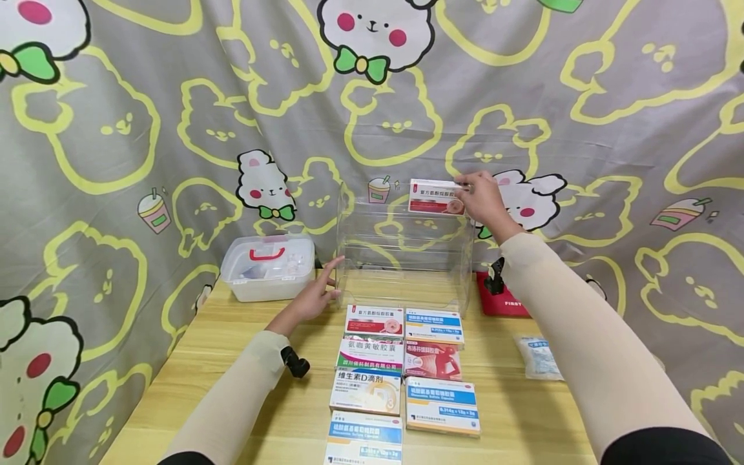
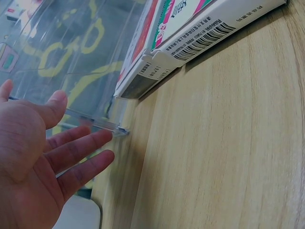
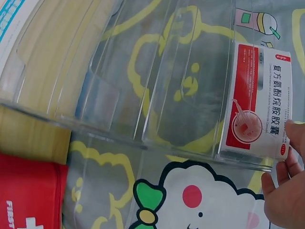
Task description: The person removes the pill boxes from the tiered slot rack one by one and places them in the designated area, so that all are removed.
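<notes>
A clear tiered display rack (image 1: pixel 407 258) stands at the back of the table. My right hand (image 1: pixel 481 197) pinches the right end of a white and red medicine box (image 1: pixel 436 196) at the rack's top tier. In the right wrist view that medicine box (image 3: pixel 259 102) sits behind the clear front lip, thumb and fingers at its edge. My left hand (image 1: pixel 314 296) is at the rack's lower left side, fingers extended. In the left wrist view the left hand (image 2: pixel 52 148) shows spread fingers close to the rack's corner, holding nothing.
Before the rack lie two columns of medicine boxes, including a vitamin D box (image 1: pixel 366 391) and a blue and white box (image 1: pixel 443 407). A lidded plastic case (image 1: pixel 267 268) stands left. A red pouch (image 1: pixel 500 297) and a clear packet (image 1: pixel 540 358) lie right.
</notes>
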Demonstrator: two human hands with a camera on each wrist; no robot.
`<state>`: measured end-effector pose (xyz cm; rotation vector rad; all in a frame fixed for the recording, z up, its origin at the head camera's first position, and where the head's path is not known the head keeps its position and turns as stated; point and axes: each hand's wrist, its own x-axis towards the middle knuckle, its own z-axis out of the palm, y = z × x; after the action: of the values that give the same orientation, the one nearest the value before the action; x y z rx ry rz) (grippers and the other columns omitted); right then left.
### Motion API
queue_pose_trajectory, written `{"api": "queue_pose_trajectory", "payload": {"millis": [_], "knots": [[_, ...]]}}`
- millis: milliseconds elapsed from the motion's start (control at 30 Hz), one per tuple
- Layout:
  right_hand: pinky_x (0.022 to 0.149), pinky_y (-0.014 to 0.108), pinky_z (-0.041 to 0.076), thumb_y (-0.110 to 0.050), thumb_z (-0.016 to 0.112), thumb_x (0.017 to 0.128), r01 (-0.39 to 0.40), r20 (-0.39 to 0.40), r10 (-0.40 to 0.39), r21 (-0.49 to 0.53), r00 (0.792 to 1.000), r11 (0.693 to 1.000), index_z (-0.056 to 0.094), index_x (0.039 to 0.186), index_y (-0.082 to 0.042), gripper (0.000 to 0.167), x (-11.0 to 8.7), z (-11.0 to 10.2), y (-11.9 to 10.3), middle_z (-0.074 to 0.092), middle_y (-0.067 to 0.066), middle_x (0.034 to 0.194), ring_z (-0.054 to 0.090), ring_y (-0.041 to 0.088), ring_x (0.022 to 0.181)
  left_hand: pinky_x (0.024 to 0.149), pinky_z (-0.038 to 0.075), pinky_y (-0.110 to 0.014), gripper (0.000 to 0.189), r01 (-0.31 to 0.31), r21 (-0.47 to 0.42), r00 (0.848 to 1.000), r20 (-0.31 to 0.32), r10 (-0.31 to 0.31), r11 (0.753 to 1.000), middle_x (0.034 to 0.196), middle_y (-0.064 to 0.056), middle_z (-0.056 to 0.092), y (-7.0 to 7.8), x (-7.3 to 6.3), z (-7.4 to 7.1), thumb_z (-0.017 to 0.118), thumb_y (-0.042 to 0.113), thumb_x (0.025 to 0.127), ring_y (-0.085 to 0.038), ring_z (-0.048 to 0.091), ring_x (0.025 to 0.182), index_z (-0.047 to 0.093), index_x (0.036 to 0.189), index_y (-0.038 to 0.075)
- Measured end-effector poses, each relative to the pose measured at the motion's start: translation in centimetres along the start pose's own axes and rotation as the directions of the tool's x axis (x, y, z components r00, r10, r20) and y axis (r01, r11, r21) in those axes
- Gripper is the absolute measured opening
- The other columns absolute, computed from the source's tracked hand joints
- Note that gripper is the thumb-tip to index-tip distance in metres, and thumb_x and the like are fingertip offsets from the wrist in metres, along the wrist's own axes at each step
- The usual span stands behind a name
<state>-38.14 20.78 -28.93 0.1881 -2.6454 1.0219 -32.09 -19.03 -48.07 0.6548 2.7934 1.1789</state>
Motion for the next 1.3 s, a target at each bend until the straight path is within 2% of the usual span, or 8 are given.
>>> {"api": "queue_pose_trajectory", "payload": {"millis": [200,333,500,733,933,1167,1300], "knots": [[0.088,0.049,0.047,-0.020,0.058,0.107,-0.041,0.010,0.040,0.091,0.999,0.995,0.058,0.142,-0.004,0.038,0.21,0.27,0.02,0.047,0.020,0.152,0.050,0.037,0.122,0.070,0.055,-0.036,0.084,0.014,-0.007,1.000,0.005,-0.014,1.000,0.134,-0.029,0.062,0.22,0.00,-0.02,0.059,0.009,0.105,-0.037,0.063,0.121,0.008,0.165,0.039],[0.091,0.048,0.048,-0.021,0.056,0.108,-0.075,0.025,0.073,0.144,0.997,0.987,0.054,0.147,-0.006,0.042,0.33,0.26,0.08,0.048,0.016,0.155,0.051,0.034,0.128,0.070,0.055,-0.036,0.083,0.006,-0.006,1.000,0.002,-0.006,1.000,0.133,-0.030,0.062,0.57,-0.10,-0.10,0.059,0.009,0.105,-0.037,0.064,0.118,0.009,0.165,0.038],[0.097,0.051,0.046,-0.022,0.055,0.109,-0.081,0.031,0.077,0.131,0.997,0.988,0.054,0.149,-0.006,0.043,0.54,0.13,-0.13,0.049,0.018,0.153,0.048,0.035,0.136,0.069,0.055,-0.037,0.081,0.002,-0.010,1.000,-0.001,-0.002,1.000,0.134,-0.031,0.061,0.75,-0.03,-0.12,0.058,0.009,0.105,-0.037,0.065,0.115,0.010,0.165,0.036],[0.093,0.049,0.049,-0.020,0.054,0.109,-0.116,0.047,0.110,0.164,0.993,0.980,0.057,0.144,-0.006,0.038,0.64,0.03,-0.39,0.053,0.020,0.147,0.051,0.034,0.128,0.071,0.056,-0.038,0.083,0.008,-0.005,1.000,-0.006,-0.008,1.000,0.134,-0.030,0.061,0.68,0.06,-0.01,0.059,0.009,0.105,-0.037,0.065,0.115,0.009,0.164,0.039],[0.084,0.044,0.050,-0.018,0.054,0.109,-0.111,0.051,0.104,0.175,0.993,0.978,0.057,0.142,-0.005,0.036,0.51,-0.11,-0.28,0.052,0.019,0.147,0.053,0.033,0.123,0.070,0.056,-0.036,0.082,0.000,-0.014,1.000,-0.006,0.000,1.000,0.133,-0.031,0.061,0.48,0.16,0.09,0.060,0.008,0.104,-0.038,0.064,0.119,0.011,0.165,0.034],[0.098,0.047,0.049,-0.019,0.054,0.109,-0.107,0.029,0.103,0.176,0.994,0.979,0.057,0.144,-0.007,0.037,0.56,-0.29,-0.35,0.047,0.016,0.152,0.050,0.033,0.132,0.069,0.056,-0.035,0.083,-0.005,-0.013,1.000,-0.005,0.005,1.000,0.133,-0.033,0.061,0.29,0.13,0.18,0.060,0.007,0.104,-0.039,0.063,0.120,0.011,0.165,0.033],[0.097,0.045,0.049,-0.018,0.055,0.108,-0.079,0.006,0.079,0.185,0.997,0.980,0.059,0.142,-0.007,0.035,0.60,-0.61,-0.81,0.052,0.016,0.148,0.052,0.032,0.129,0.071,0.056,-0.037,0.083,0.000,0.003,1.000,-0.011,0.000,1.000,0.133,-0.032,0.061,0.33,0.02,0.14,0.060,0.008,0.104,-0.039,0.063,0.121,0.010,0.165,0.034]]}}
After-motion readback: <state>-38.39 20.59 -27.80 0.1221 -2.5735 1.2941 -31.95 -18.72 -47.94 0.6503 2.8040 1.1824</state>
